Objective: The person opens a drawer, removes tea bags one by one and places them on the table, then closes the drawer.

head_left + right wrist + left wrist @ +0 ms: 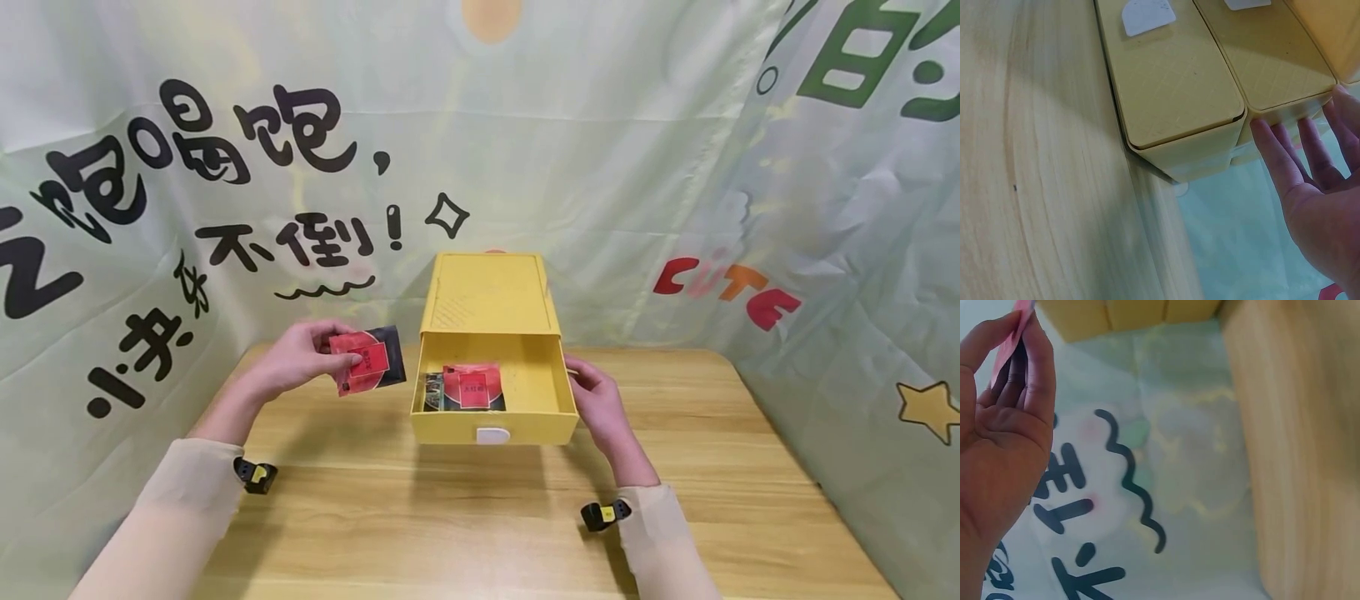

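Observation:
My left hand (303,360) pinches a red and black tea sachet (367,360) between thumb and fingers, left of the yellow drawer cabinet (489,292). In the left wrist view the sachet (1013,344) shows only as a thin red edge. The cabinet's top drawer (536,427) stands pulled out. Inside lie another red and black sachet (474,388) and, beside it, a darker packet (433,392). At the cabinet's right side, the fairly straight fingers of my right hand (600,406) rest against it. The right wrist view shows its fingers (1275,153) at the yellow side.
The cabinet stands on a wooden table (480,525), near its back edge. A printed cloth (600,192) hangs behind and along both sides. Lower drawers (1175,81) with white pull tabs sit below the pulled-out one.

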`<action>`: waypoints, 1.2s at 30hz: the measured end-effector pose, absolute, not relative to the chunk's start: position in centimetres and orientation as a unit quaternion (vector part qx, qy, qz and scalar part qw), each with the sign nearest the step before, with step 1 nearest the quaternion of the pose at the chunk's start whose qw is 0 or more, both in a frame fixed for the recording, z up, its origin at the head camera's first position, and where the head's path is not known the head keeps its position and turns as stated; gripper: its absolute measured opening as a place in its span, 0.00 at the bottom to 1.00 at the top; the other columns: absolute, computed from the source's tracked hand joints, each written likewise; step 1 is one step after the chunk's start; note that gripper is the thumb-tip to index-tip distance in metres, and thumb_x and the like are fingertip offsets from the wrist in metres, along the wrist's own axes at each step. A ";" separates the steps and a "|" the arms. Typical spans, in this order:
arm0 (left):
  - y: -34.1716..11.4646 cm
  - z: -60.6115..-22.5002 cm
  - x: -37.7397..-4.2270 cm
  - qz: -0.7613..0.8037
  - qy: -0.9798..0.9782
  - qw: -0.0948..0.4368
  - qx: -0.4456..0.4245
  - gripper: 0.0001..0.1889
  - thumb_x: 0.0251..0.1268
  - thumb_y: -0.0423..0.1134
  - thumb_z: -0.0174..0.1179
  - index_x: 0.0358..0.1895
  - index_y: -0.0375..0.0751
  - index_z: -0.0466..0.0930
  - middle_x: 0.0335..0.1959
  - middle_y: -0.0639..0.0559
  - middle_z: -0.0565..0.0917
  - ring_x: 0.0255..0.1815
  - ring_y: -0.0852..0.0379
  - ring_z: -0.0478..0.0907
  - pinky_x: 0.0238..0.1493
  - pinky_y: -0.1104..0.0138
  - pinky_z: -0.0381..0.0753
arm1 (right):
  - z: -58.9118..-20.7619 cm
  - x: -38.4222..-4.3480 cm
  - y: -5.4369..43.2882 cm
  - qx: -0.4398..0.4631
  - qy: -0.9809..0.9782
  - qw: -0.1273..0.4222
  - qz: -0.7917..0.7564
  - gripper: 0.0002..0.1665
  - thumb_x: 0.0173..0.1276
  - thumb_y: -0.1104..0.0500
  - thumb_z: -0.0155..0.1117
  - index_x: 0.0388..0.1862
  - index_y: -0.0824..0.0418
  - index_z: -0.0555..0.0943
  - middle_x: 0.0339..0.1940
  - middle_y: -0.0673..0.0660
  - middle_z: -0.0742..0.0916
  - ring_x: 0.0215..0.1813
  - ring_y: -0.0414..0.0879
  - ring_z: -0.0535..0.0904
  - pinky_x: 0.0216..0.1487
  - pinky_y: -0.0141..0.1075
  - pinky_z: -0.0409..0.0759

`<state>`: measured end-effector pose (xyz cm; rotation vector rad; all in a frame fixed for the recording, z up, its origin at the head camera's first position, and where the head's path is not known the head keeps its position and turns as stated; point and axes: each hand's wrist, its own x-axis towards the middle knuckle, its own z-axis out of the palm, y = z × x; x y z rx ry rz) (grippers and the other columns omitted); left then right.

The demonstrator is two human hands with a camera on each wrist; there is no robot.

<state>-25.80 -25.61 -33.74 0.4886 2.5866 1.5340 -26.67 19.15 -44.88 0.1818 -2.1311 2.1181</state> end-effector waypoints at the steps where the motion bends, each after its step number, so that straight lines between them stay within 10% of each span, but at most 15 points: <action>1: -25.7 -34.0 -26.0 0.501 0.849 0.051 0.161 0.20 0.64 0.31 0.70 0.56 0.25 0.80 0.34 0.42 0.85 0.30 0.56 0.82 0.34 0.64 0.86 | -44.9 -26.7 19.2 0.061 -0.706 0.066 0.703 0.22 0.77 0.66 0.62 0.66 0.73 0.78 0.46 0.50 0.89 0.45 0.39 0.85 0.46 0.31 0.85; 36: -27.7 -40.3 -33.7 0.386 0.896 0.157 0.151 0.15 0.70 0.32 0.61 0.54 0.24 0.82 0.36 0.44 0.87 0.34 0.55 0.82 0.39 0.63 0.85 | -45.1 -26.8 19.0 0.062 -0.710 0.078 0.697 0.21 0.76 0.68 0.62 0.66 0.74 0.78 0.52 0.55 0.88 0.47 0.39 0.85 0.47 0.31 0.85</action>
